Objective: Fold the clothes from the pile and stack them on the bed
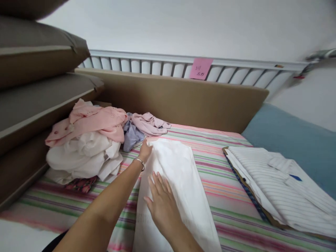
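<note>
A long white garment (175,164), folded into a narrow strip, lies lengthwise in front of me on a striped bedsheet (231,203). At its far left corner, my left hand (145,150) is closed on the edge of the cloth; a bracelet circles that wrist. My right hand (163,203) lies flat on the middle of the garment with its fingers stretched out. Whether the garment is a shirt or trousers I cannot tell. Just beyond my left hand sit a blue garment (132,135) and a pale pink one (149,123), both crumpled.
To the left rises a heap of crumpled white clothes (78,157) with a peach garment (97,120) on top, beside stacked brown-grey padded pieces (47,94). Folded striped shirts (275,182) lie at right. A brown board (183,101) stands behind, below a pink note (201,68) on a radiator.
</note>
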The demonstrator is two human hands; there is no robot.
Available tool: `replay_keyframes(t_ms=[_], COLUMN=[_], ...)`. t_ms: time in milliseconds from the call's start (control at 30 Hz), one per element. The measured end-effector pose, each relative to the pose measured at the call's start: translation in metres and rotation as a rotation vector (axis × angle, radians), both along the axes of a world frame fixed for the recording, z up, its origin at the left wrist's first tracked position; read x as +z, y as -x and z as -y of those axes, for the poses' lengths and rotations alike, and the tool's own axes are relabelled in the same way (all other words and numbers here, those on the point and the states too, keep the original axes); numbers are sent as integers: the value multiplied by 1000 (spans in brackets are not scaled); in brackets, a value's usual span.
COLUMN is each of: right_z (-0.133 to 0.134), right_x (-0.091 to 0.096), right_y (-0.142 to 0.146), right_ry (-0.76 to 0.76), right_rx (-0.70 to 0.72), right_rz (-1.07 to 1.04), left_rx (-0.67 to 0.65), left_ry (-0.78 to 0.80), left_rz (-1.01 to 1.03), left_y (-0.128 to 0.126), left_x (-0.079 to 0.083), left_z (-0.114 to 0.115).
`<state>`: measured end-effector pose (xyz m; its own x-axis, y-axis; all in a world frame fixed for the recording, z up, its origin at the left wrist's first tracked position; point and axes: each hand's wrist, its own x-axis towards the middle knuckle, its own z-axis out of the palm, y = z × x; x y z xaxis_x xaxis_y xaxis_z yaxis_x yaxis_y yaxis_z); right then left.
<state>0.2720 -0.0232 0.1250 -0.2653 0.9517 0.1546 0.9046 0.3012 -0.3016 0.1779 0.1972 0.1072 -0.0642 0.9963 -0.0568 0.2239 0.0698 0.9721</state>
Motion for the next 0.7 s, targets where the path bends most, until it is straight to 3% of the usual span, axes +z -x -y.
replay_keyframes(t_ms=[133,233,467,600,700], right_z=[-12,-15,-12,-15,-16], right_x=[-42,-56,-58,-58,-46], right_y=[-15,-28,-31,-30,-30], right_ry=[20,22,59,90,118], right_rx=[-134,-195,-218,-238,-213], right_rz=[14,25,11,-7,-71], left_rx=[-160,-265,-307,-297,-275], left_ry=[-186,-229,-197,-167,-165], left_rz=[-306,-499,-716,-717,-670], left_y=[5,1,-10,-12,-5], left_x=[-7,-21,-41,-36,-22], left_z=[22,29,6,-2,12])
